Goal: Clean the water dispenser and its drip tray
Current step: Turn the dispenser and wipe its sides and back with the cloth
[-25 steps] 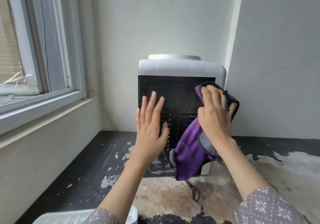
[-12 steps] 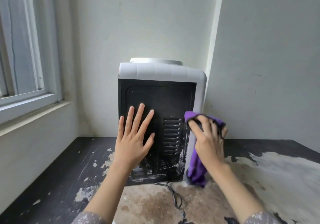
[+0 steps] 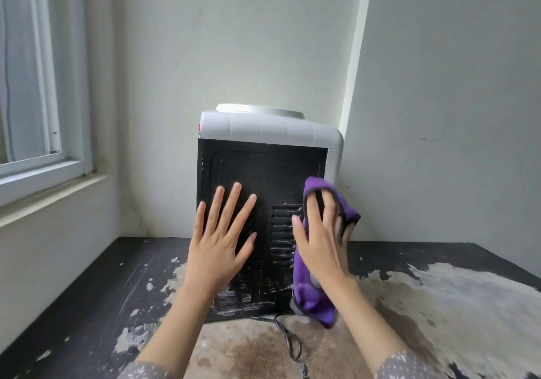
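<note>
The white water dispenser point(image 3: 272, 129) stands in the corner with its black vented back panel point(image 3: 263, 167) facing me. My left hand point(image 3: 219, 244) lies flat on the left half of that panel, fingers spread. My right hand point(image 3: 322, 241) presses a purple cloth point(image 3: 310, 299) against the panel's right edge, fingers fairly straight. The cloth folds over my fingertips and hangs down to the tabletop. The drip tray is out of view.
The dispenser sits on a dark table point(image 3: 87, 305) with peeling, worn patches. Its black power cord point(image 3: 289, 340) trails toward me across the top. A window and sill point(image 3: 35, 85) run along the left, and walls close in behind and to the right.
My right hand slid the cloth from the panel's upper right down along the right edge, then back up a little, and its fingers straightened. My left hand stayed flat on the panel.
</note>
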Action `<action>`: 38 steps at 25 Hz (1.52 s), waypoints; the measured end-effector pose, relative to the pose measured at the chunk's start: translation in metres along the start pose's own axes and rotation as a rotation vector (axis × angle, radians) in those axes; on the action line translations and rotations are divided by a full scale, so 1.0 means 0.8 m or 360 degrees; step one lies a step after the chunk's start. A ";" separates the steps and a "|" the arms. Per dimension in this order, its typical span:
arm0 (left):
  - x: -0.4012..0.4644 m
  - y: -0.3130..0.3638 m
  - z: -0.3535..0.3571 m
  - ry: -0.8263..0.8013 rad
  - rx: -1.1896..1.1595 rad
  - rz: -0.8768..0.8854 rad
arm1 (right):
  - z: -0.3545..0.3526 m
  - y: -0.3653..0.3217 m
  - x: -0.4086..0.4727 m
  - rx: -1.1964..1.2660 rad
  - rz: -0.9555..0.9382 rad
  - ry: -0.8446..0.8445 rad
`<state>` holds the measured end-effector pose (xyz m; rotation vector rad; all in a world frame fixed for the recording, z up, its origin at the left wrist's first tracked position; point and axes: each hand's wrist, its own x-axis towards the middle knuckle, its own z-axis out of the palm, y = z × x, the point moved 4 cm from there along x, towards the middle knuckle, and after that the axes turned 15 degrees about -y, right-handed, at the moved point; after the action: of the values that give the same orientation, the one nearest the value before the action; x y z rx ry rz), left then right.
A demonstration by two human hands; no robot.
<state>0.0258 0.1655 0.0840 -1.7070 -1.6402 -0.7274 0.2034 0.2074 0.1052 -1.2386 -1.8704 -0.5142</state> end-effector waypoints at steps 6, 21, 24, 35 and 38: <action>0.001 -0.002 0.002 0.0084 0.0031 0.0013 | -0.036 -0.041 0.048 0.0145 -0.0127 0.0299; 0.000 -0.012 0.005 0.0180 0.0075 0.0084 | -0.031 -0.024 0.083 0.0033 -0.0114 0.0243; 0.000 -0.013 0.007 0.0199 0.0084 0.0064 | -0.025 -0.021 0.083 -0.0141 -0.0206 0.0212; 0.002 -0.015 0.011 0.0062 0.0036 0.0053 | 0.103 0.013 -0.111 -0.0456 -0.0466 -0.0536; -0.001 -0.012 0.000 -0.0039 -0.0149 0.0045 | 0.102 0.017 -0.141 -0.0304 -0.0459 -0.0782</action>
<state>0.0162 0.1648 0.0841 -1.8072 -1.6179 -0.7837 0.2034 0.2073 -0.0346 -1.3088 -2.4864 -0.5903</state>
